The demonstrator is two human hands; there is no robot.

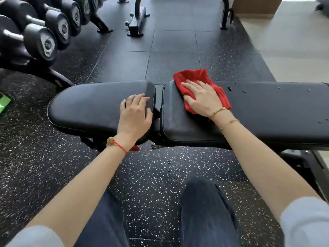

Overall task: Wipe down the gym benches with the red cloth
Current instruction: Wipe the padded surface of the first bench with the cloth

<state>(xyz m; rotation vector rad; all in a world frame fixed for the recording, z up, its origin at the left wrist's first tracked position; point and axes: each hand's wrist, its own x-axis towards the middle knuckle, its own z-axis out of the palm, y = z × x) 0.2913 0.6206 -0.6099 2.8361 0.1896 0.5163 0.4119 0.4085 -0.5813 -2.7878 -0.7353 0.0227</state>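
The right hand (201, 97) lies flat, fingers (188, 85) straight and slightly spread, pressing the red cloth (199, 75) onto the long pad (267, 111) of the bench at its left end. The left hand (135, 116) rests on the seat pad (89, 107), fingers loosely curled, holding nothing. Droplets (230, 89) sit right of the cloth.

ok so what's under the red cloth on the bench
The red cloth lies on the long black back pad, its far edge overhanging, with the right hand pressing flat on it. The pad surface beneath the cloth is hidden.
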